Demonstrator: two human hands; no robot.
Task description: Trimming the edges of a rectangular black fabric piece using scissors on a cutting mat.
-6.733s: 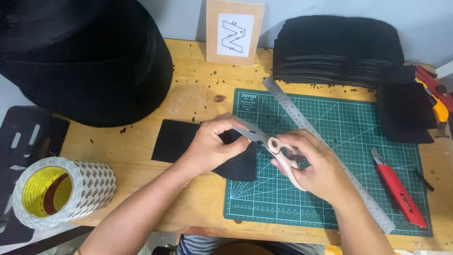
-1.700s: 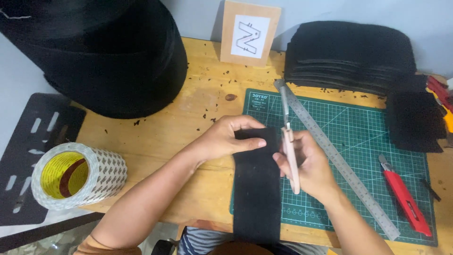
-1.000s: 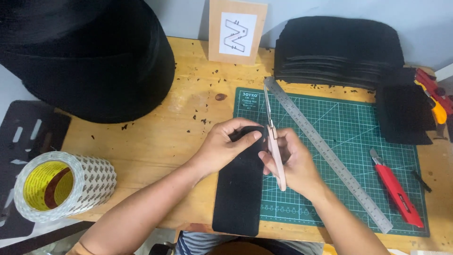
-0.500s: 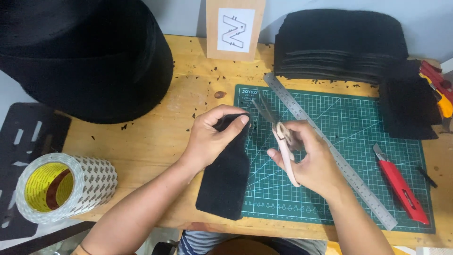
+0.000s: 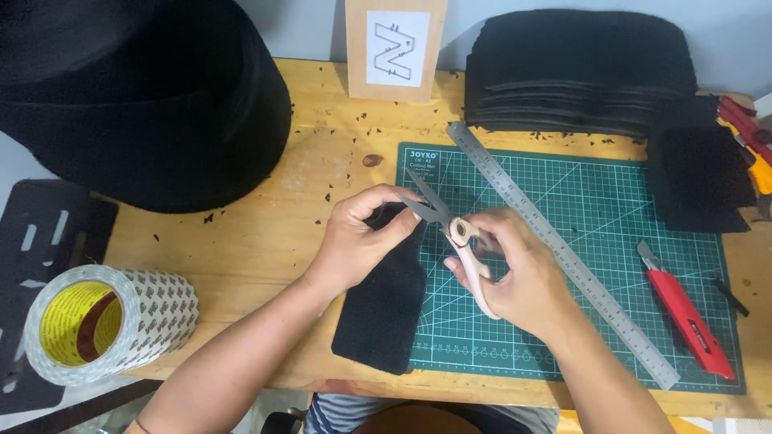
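We pinch the black felt strip (image 5: 384, 297) in our left hand (image 5: 362, 237) while our right hand (image 5: 515, 273), at three o'clock, closes round open scissors (image 5: 450, 233) at its corner.

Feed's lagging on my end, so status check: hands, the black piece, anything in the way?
Left hand pinching top corner of black felt strip. Right hand gripping scissors, blades open at that corner. Steel ruler lies just right, not blocking.

A black felt strip (image 5: 384, 309) is pinched at its upper end, its length trailing down across the green mat's left edge. Pink-handled scissors (image 5: 453, 237) are held with blades parted, tips at the strip's top corner.
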